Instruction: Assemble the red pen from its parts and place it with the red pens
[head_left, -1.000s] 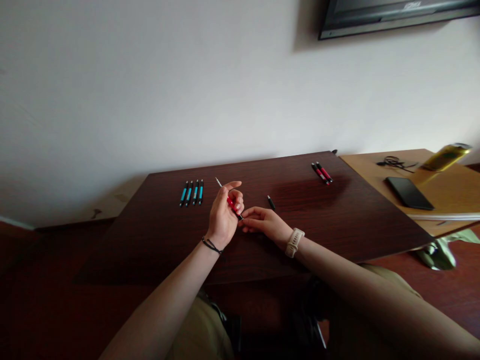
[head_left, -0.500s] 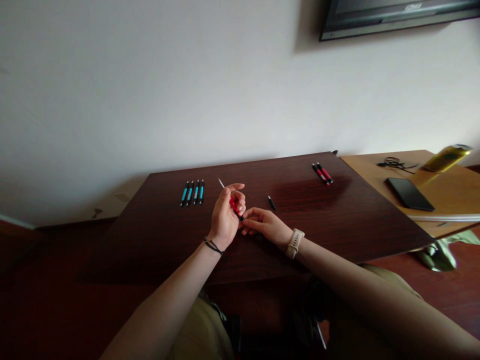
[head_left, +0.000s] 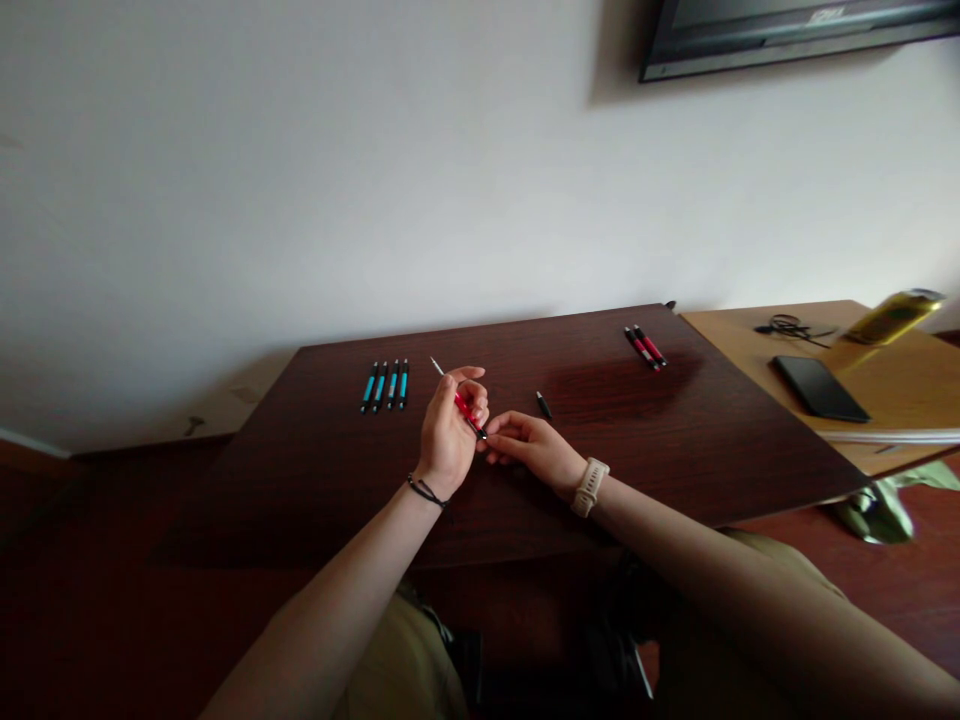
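Grasping a slim red-and-black pen [head_left: 463,406] in the left hand [head_left: 441,435], tilted, over a dark reddish-brown wooden desk [head_left: 315,470]; cannot tell whether touching the surface below. Laying the thumb along the pen, curling most fingers around it and stretching the forefinger out past it. Showing, at the pen's upper-left end, a thin pale rod [head_left: 437,366] with a silvery tip. Pinching the black lower-right end of the pen between the thumb and forefinger of the right hand [head_left: 536,450], close beside the left one. Wearing a thin black cord bracelet [head_left: 426,490] on the left wrist and a pale beige watch strap [head_left: 590,487] on the right.

Seeing, to the left of the pen, four light-blue-and-black pens [head_left: 379,388], lying in a row with narrow gaps. Seeing, to the right of the pen and just beyond the right hand, a short black pointed piece [head_left: 544,406] lying loose. Well apart from the pen, towards the far right corner, seeing two red-and-black pens [head_left: 646,348] lying side by side. Farther right of the pen, on a second desk of light tan wood [head_left: 731,335], seeing a flat black phone [head_left: 820,388], a tangled dark cable [head_left: 791,327] and a shiny yellow can [head_left: 896,315], blurred.
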